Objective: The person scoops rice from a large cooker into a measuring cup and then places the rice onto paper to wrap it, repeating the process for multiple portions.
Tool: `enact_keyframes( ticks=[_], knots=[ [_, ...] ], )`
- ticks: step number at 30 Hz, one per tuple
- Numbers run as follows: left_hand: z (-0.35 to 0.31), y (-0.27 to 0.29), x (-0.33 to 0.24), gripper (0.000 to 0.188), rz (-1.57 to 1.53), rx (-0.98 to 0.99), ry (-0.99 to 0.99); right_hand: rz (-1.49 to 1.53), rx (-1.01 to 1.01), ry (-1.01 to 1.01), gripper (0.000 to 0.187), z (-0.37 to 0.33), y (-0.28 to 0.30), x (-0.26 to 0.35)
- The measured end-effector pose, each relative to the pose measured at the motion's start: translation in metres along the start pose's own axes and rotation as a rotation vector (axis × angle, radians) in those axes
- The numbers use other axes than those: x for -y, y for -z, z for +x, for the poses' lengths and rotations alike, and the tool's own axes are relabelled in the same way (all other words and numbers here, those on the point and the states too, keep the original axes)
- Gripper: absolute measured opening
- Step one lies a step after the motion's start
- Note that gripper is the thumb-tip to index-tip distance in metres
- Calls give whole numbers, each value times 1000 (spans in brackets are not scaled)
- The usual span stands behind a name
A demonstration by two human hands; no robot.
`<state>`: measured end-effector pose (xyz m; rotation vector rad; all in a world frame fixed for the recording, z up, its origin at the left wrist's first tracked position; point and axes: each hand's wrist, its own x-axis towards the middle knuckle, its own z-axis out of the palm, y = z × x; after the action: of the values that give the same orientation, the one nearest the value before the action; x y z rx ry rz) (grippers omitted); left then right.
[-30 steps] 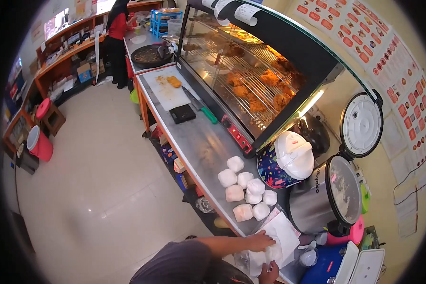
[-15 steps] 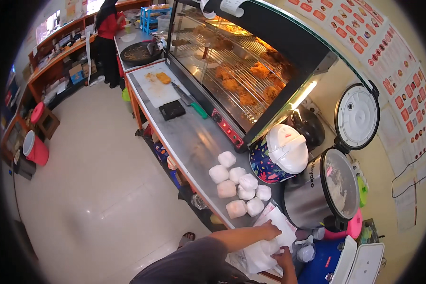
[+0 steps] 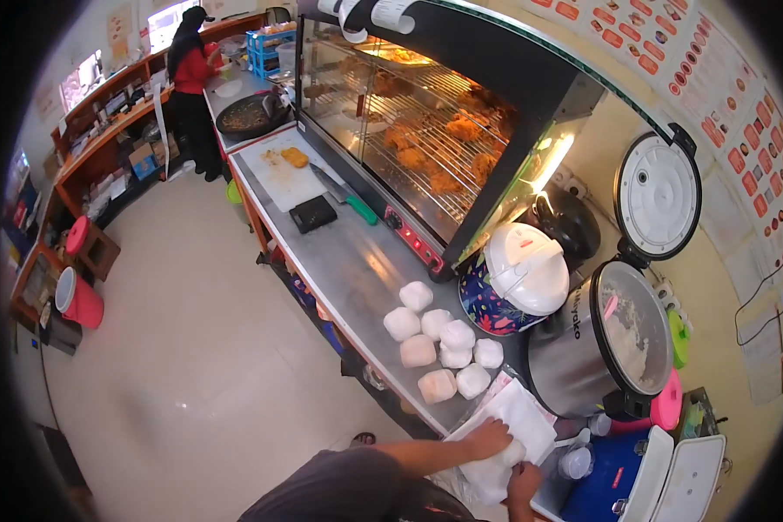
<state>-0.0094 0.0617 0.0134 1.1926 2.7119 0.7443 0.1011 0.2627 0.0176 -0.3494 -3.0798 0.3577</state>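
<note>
White wrapping paper (image 3: 518,413) lies in a stack at the near end of the counter, with a rounded white lump (image 3: 512,451), seemingly rice, on it. My left hand (image 3: 489,439) comes in from the left with its fingers curled on the paper beside the lump. On the lump's near right side, my right hand (image 3: 524,484) has its fingers closed at the paper's edge. Just beyond my hands, several paper-wrapped bundles (image 3: 457,335) sit grouped on the metal counter (image 3: 344,270).
An open rice cooker (image 3: 565,348) stands to the right, beside a patterned pot with a white lid (image 3: 526,270). Farther off are a heated display cabinet (image 3: 426,139) with fried pieces, a green-handled knife (image 3: 359,209) and a cutting board (image 3: 274,183). A blue cooler box (image 3: 600,478) sits near right. Someone in red (image 3: 196,70) stands far left.
My view has shifted slightly. My left hand has drawn in nearer to the lump, its fingers more curled on the paper. My right hand stays by the paper's edge.
</note>
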Motion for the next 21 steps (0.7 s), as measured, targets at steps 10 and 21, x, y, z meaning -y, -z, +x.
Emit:
enact_keyframes(
  ticks=[10, 21],
  knots=[
    [-11, -17, 9, 48, -156, 49, -194, -98, -89, 339, 22, -20, -11, 8],
    [54, 3, -23, 71, -1398, 167, 1008, -39, 3, -115, 16, 21, 15, 67]
  ],
)
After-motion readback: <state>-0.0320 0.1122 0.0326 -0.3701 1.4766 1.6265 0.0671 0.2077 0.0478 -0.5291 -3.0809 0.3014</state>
